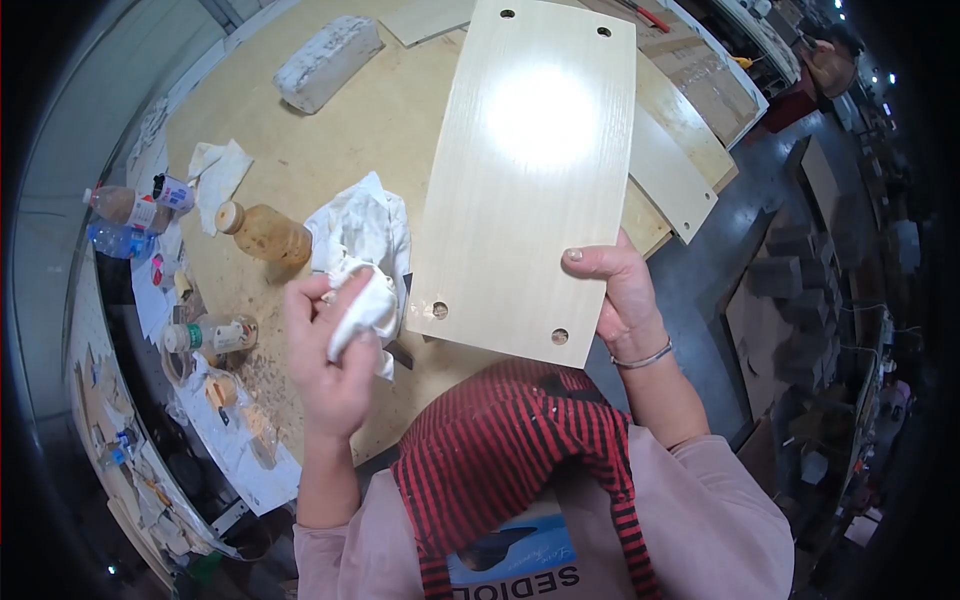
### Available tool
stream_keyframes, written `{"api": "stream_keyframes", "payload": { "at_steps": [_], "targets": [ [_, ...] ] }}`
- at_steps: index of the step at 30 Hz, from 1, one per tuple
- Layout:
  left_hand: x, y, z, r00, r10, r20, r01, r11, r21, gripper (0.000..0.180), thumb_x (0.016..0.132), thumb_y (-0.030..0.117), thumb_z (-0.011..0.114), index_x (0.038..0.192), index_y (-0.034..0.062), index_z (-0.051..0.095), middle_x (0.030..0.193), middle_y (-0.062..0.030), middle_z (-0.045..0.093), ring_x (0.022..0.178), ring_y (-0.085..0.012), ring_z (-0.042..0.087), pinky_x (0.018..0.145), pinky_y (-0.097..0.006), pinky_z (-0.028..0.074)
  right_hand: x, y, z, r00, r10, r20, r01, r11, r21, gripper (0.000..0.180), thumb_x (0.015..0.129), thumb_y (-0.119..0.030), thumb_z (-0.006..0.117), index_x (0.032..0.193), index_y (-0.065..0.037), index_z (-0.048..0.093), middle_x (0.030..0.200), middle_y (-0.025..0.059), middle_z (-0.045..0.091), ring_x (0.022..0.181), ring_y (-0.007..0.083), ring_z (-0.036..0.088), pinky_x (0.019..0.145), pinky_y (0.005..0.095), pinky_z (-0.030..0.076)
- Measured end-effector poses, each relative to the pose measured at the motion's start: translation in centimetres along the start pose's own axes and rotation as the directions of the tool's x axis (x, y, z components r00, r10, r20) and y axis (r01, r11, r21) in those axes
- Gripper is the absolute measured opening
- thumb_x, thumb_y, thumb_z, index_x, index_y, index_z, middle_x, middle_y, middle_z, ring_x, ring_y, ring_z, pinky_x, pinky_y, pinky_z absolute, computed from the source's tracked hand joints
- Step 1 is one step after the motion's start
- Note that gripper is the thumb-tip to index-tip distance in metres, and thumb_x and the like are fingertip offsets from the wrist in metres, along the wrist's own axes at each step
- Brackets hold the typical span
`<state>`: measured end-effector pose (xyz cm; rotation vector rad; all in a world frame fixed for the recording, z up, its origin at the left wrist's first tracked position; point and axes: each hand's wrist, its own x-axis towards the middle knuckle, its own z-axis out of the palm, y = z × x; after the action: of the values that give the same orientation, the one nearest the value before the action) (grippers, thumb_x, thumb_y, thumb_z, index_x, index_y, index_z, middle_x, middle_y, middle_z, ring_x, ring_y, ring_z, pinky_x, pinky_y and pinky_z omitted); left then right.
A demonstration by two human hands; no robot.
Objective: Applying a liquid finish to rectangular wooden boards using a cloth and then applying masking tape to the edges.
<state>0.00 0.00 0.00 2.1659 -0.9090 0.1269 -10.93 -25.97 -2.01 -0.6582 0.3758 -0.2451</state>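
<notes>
A pale wooden panel point(530, 170) with round holes near its corners is held up over the workbench, glare on its face. My right hand point(620, 290) grips its lower right edge, thumb on the front. My left hand point(335, 350) is closed around a crumpled white cloth point(365, 305) right at the panel's lower left corner, beside one of the holes. A larger white rag point(360, 225) lies on the bench just behind that hand.
On the plywood workbench point(330, 130) lie a tipped amber bottle point(265, 232), a grey wrapped block point(325, 60), crumpled paper point(220, 170) and more bottles point(130, 208) at the left edge. Further pale panels point(680, 150) are stacked at right. Stacked blocks point(800, 270) stand on the floor.
</notes>
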Motion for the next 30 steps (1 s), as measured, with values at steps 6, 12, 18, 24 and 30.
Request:
{"api": "stream_keyframes", "payload": {
  "at_steps": [6, 12, 18, 24, 30],
  "targets": [
    [-0.1, -0.2, 0.8, 0.927, -0.363, 0.092, 0.339, 0.712, -0.614, 0.028, 0.072, 0.004, 0.072, 0.098, 0.0003, 0.063, 0.105, -0.0072, 0.052, 0.097, -0.0163, 0.053, 0.085, -0.028, 0.043, -0.2, 0.2, -0.5, 1.0, -0.001, -0.003, 0.001, 0.998, 0.065, 0.06, 0.072, 0.01, 0.053, 0.13, 0.007, 0.041, 0.119, 0.0216, 0.057, 0.105, 0.0304, 0.063, 0.093, 0.0406, 0.053],
    [-0.8, 0.2, 2.9, 0.912, -0.348, 0.215, 0.404, 0.685, -0.607, 0.046, 0.068, -0.001, 0.074, 0.111, 0.0001, 0.056, 0.109, -0.0069, 0.051, 0.101, -0.0168, 0.054, 0.09, -0.029, 0.043, -0.3, 0.3, -0.5, 1.0, 0.016, 0.009, -0.017, 0.997, 0.078, 0.062, 0.072, 0.01, 0.054, 0.132, 0.007, 0.039, 0.12, 0.0214, 0.057, 0.106, 0.0306, 0.062, 0.094, 0.0412, 0.052],
    [0.7, 0.0, 3.6, 0.851, -0.47, 0.234, 0.498, 0.578, -0.646, 0.035, 0.077, 0.003, 0.072, 0.109, 0.0018, 0.057, 0.098, -0.0023, 0.059, 0.086, -0.0106, 0.057, 0.08, -0.024, 0.046, -0.6, 0.8, -0.2, 0.994, 0.084, 0.064, -0.087, 0.995, 0.04, 0.064, 0.07, 0.01, 0.058, 0.132, 0.007, 0.04, 0.119, 0.0202, 0.058, 0.107, 0.0299, 0.062, 0.094, 0.0407, 0.052],
    [0.9, -0.8, 1.1, 0.906, -0.407, 0.112, 0.341, 0.55, -0.762, 0.024, 0.081, 0.017, 0.071, 0.095, 0.0006, 0.061, 0.093, -0.0033, 0.056, 0.084, -0.0114, 0.054, 0.076, -0.023, 0.043, -0.4, 1.0, -0.2, 0.992, 0.107, 0.063, -0.11, 0.992, 0.056, 0.061, 0.07, 0.01, 0.058, 0.129, 0.007, 0.043, 0.116, 0.0188, 0.06, 0.105, 0.0283, 0.063, 0.093, 0.0389, 0.052],
    [-0.4, 0.4, 1.9, 0.97, -0.219, 0.102, 0.241, 0.857, -0.454, 0.017, 0.069, -0.001, 0.073, 0.085, 0.0013, 0.067, 0.09, -0.0068, 0.052, 0.082, -0.0177, 0.053, 0.075, -0.027, 0.042, 0.2, 1.2, -0.4, 0.998, 0.065, 0.025, -0.067, 0.996, 0.06, 0.058, 0.07, 0.011, 0.057, 0.127, 0.008, 0.044, 0.114, 0.0195, 0.06, 0.101, 0.0278, 0.065, 0.091, 0.0387, 0.053]
  ]
}}
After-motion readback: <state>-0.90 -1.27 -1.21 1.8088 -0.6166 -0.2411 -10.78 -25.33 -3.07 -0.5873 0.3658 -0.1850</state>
